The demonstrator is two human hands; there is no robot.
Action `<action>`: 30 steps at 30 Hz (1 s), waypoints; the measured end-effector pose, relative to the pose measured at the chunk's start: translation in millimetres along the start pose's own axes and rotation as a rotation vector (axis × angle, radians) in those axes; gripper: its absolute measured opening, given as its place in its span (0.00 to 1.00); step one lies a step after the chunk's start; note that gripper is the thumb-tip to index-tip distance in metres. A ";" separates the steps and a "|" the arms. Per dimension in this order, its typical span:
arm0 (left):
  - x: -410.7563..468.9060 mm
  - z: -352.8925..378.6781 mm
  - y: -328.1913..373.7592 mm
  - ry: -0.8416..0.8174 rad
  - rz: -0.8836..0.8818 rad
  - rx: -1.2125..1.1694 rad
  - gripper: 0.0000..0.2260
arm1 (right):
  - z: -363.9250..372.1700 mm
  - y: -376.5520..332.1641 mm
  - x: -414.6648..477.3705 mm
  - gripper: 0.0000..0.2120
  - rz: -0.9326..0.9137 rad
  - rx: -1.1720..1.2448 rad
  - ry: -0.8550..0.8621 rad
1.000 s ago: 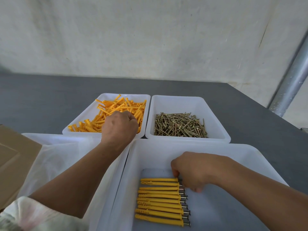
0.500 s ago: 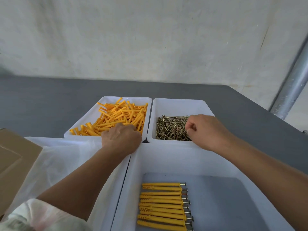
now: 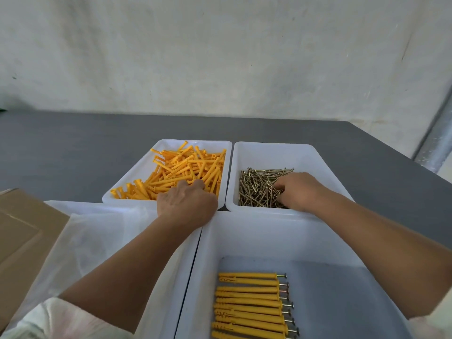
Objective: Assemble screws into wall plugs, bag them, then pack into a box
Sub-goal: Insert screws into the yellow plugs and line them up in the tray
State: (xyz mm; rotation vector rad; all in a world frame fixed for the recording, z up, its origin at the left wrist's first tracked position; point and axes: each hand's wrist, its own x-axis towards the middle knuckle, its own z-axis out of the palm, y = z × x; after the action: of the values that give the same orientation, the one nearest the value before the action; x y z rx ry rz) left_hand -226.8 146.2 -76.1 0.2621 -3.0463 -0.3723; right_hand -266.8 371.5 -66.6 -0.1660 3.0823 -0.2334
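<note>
While both hands are dug into the two far trays, here's the rundown of the stuff. The wall plugs (image 3: 181, 172) are glossy orange plastic, long and ribbed with flared collars, heaped every which way in a smooth white plug tray (image 3: 137, 177) with rounded corners. Just beside it on the right, with a thin dark gap between the rims, is a matching screw tray (image 3: 274, 150) holding a tangle of thin brassy screws (image 3: 256, 189).

Closest to the camera there's a bigger white bin (image 3: 244, 233) with a neat row of assembled plugs (image 3: 247, 304) lying side by side on its greyish bottom, screw heads poking out of the right ends. Left of that is another white bin (image 3: 80, 206) with filmy clear plastic (image 3: 97, 241) draped in it, then a brown cardboard box (image 3: 22, 231). Everything sits on a matte dark grey table (image 3: 73, 148).

As for the hands, the left hand (image 3: 187, 203) is knuckles-up over the near edge of the plug tray, fingers curled down into the pile. The right hand (image 3: 299, 192) comes in from the right, fingers bent with the tips down among the screws. They're well apart, one per tray.

Both sets of fingertips are hidden, so I honestly can't tell if either hand has hold of anything. The row of assembled plugs runs off the bottom edge, the box is cut off at the left, and I can't make out whether that plastic is bags or just sheet.
</note>
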 end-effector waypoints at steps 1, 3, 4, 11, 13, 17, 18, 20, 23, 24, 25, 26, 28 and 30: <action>0.0 0.1 -0.1 0.002 0.001 -0.005 0.16 | -0.6 0.2 -1.2 0.16 -0.004 0.007 0.025; -0.6 0.2 -0.3 -0.003 0.012 -0.015 0.14 | -3.3 -0.3 -4.7 0.09 -0.023 0.009 0.060; -0.9 0.0 -0.1 -0.006 0.016 -0.022 0.13 | -5.9 -0.6 -7.1 0.08 -0.039 0.009 0.069; -2.2 -2.1 1.8 0.033 0.013 -0.073 0.09 | -13.0 -0.8 -28.5 0.09 -0.242 0.083 0.053; -2.4 -2.4 1.6 0.043 0.021 -0.080 0.11 | -12.2 -0.3 -34.3 0.10 -0.268 0.123 0.089; -4.6 -3.1 0.6 0.066 0.022 -0.089 0.14 | -12.8 -0.1 -47.5 0.12 -0.314 0.145 0.174; -5.1 -3.5 0.7 0.070 0.021 -0.088 0.14 | -13.2 -1.7 -51.4 0.13 -0.319 0.128 0.213; -6.4 -3.8 1.3 0.082 0.019 -0.087 0.14 | -15.8 -5.6 -60.4 0.11 -0.315 0.145 0.285; -7.5 -2.9 2.6 0.115 0.012 -0.107 0.14 | -18.5 -11.7 -73.2 0.10 -0.319 0.244 0.345; -7.4 -2.9 2.2 0.140 0.016 -0.133 0.13 | -18.5 -13.7 -76.7 0.10 -0.326 0.266 0.355; -7.1 -3.5 1.2 0.179 0.028 -0.176 0.13 | -18.3 -14.8 -79.4 0.10 -0.337 0.285 0.366; -6.7 -5.1 0.5 0.228 0.050 -0.236 0.14 | -17.9 -15.7 -82.0 0.11 -0.350 0.304 0.381; -6.9 -10.5 1.2 0.336 0.109 -0.378 0.14 | -16.8 -15.6 -85.7 0.12 -0.369 0.332 0.408; -8.0 -17.7 6.0 0.401 0.160 -0.525 0.12 | -16.3 -13.8 -86.8 0.13 -0.371 0.349 0.428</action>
State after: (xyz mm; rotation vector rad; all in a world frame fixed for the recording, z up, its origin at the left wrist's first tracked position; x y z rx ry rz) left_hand -218.5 149.2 -57.9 0.0500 -2.4484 -0.9490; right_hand -180.1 369.9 -45.1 -0.7621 3.3177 -0.9251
